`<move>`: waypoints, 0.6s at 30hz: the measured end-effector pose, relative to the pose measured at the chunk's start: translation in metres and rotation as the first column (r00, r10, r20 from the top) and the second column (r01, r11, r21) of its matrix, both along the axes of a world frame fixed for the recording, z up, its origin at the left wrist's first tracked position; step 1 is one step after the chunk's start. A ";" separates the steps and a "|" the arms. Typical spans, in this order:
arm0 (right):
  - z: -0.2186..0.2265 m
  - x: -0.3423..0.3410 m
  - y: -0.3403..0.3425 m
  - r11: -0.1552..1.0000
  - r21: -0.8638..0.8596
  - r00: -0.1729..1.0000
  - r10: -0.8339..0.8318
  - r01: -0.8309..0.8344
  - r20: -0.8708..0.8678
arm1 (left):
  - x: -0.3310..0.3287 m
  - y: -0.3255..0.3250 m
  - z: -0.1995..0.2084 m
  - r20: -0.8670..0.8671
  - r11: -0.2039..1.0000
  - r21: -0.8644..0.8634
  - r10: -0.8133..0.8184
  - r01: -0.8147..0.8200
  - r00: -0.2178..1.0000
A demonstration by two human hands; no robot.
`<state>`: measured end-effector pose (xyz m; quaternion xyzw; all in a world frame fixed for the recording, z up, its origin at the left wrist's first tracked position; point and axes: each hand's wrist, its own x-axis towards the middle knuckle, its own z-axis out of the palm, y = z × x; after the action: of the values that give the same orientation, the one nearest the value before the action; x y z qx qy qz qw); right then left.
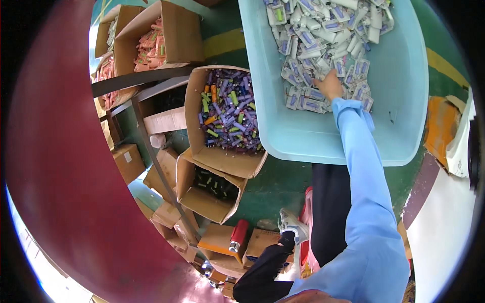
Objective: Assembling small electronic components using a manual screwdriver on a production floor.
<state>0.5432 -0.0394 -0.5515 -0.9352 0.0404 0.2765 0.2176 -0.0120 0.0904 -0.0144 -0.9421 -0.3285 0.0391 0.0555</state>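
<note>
My right hand reaches down into a large light-blue plastic tub, its blue-sleeved arm coming up from the lower right. The fingers are bent and closed on a clear plastic pack within the heap; the fingertips are partly hidden. Many similar packs, clear with a small purple-blue piece inside each, lie jumbled around it. White packs are mixed in toward the tub's far end. My left hand does not show.
Left of the tub stands an open carton of small purple, green and orange cylinders. A smaller carton holds dark pieces. Cartons of pink packs stand far left, beside a metal frame. A red flask lies below.
</note>
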 end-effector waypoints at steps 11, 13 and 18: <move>0.068 -0.011 -0.032 0.980 0.193 0.996 -0.063 0.050 0.064 | -0.016 -0.031 0.066 -0.279 0.976 -0.089 0.166 -0.197 0.946; 0.113 -0.026 0.005 0.919 0.393 0.995 -0.040 0.001 0.092 | -0.021 -0.066 0.114 -0.286 0.970 0.002 0.233 -0.242 0.930; 0.215 -0.085 -0.056 0.698 0.702 0.987 -0.156 0.140 -0.041 | -0.007 -0.064 0.082 0.274 0.986 -0.114 0.150 -0.122 0.950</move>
<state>0.4579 -0.0954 -0.3362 -0.7787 0.0048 0.2428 0.5784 -0.0195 0.0263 0.0674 -0.9147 -0.3949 -0.0757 -0.0399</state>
